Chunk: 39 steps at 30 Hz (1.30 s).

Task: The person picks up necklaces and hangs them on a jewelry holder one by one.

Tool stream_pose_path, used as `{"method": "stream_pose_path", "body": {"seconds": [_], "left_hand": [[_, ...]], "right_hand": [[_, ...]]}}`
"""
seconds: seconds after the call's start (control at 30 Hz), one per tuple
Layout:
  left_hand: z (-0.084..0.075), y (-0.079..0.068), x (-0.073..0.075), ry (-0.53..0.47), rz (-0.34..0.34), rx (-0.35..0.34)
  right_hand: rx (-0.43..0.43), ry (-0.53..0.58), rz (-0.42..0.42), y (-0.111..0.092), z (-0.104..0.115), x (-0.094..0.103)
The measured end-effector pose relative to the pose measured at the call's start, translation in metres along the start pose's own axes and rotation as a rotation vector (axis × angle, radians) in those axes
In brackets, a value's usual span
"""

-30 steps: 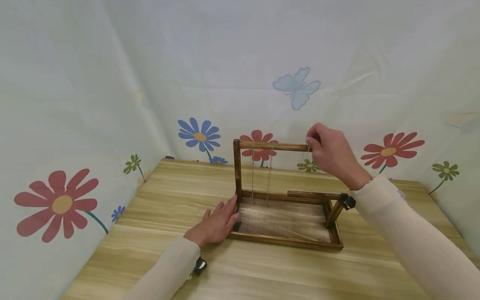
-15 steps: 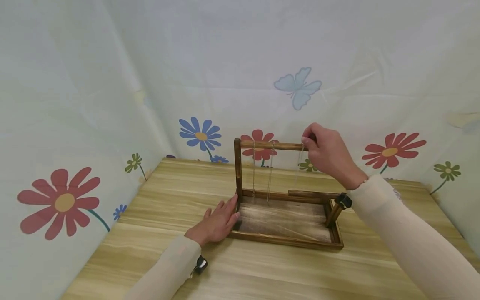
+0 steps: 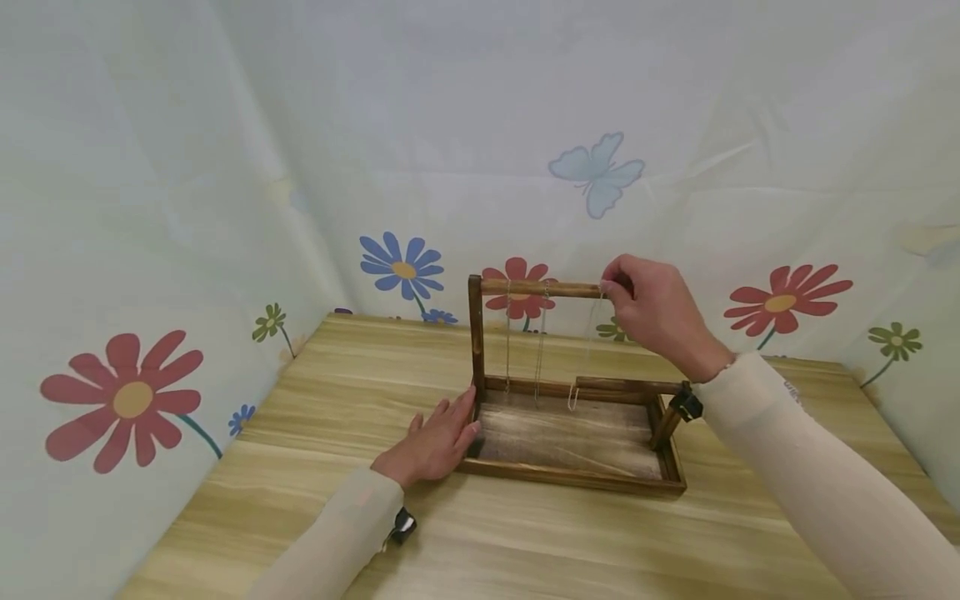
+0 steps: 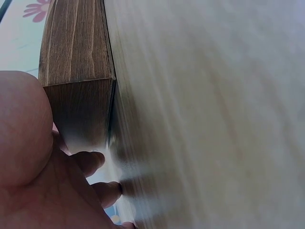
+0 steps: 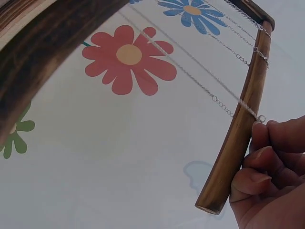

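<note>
My right hand [image 3: 652,304] pinches the end of a thin silver necklace [image 5: 243,104] at the upper bar [image 3: 573,290] of a dark wooden jewelry stand [image 3: 570,479]. The chain crosses over the bar, and its loop hangs down to the tray. In the right wrist view, a small ring end shows at my fingertips, and my other fingers are curled beside the bar. My left hand [image 3: 431,446] lies with extended fingers against the stand's left end. In the left wrist view its thumb and fingers are beside the wooden corner [image 4: 78,52].
Two more chains, a left chain [image 3: 508,342] and a middle chain [image 3: 540,350], hang from the upper bar. A shorter lower bar [image 3: 626,386] is at the stand's right. The stand sits on a wood-grain table [image 3: 360,383], with a flower-printed curtain [image 3: 450,125] behind.
My right hand has shifted slightly left along the upper bar and a little down. The necklace now hangs lower, with its loop visible at the tray. My left hand stays on the stand.
</note>
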<state>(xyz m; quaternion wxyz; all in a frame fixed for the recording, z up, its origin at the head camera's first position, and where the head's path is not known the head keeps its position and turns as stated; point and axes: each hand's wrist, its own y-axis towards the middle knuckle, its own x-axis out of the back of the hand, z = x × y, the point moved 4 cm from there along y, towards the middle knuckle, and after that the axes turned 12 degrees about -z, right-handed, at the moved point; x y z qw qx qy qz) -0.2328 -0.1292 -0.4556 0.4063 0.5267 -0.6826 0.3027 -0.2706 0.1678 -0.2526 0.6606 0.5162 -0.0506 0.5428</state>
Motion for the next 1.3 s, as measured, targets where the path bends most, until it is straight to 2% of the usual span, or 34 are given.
{"method": "stream_pose_path", "body": {"seconds": [0.23, 0.4, 0.57, 0.77, 0.97, 1.17, 1.3], "left_hand": [[0.015, 0.006, -0.017, -0.050, -0.011, -0.030], [0.006, 0.004, -0.008, -0.055, -0.005, -0.027], [-0.003, 0.003, -0.003, -0.011, 0.017, -0.026], [-0.004, 0.004, -0.004, 0.007, 0.027, -0.046], [-0.004, 0.007, -0.003, 0.017, 0.046, -0.050], [-0.001, 0.008, 0.002, 0.038, 0.040, -0.058], [0.002, 0.008, 0.011, 0.074, 0.003, -0.047]], "right_hand": [[0.064, 0.021, -0.028, -0.005, -0.006, -0.002], [0.117, 0.053, -0.065, -0.015, -0.010, -0.001], [0.165, 0.076, -0.116, -0.027, -0.015, 0.006], [0.223, 0.080, -0.120, -0.042, -0.019, 0.014], [0.315, 0.022, -0.162, -0.058, -0.023, 0.021], [0.284, -0.023, -0.167, -0.074, -0.038, 0.029], [0.258, -0.046, -0.169, -0.084, -0.052, 0.036]]}}
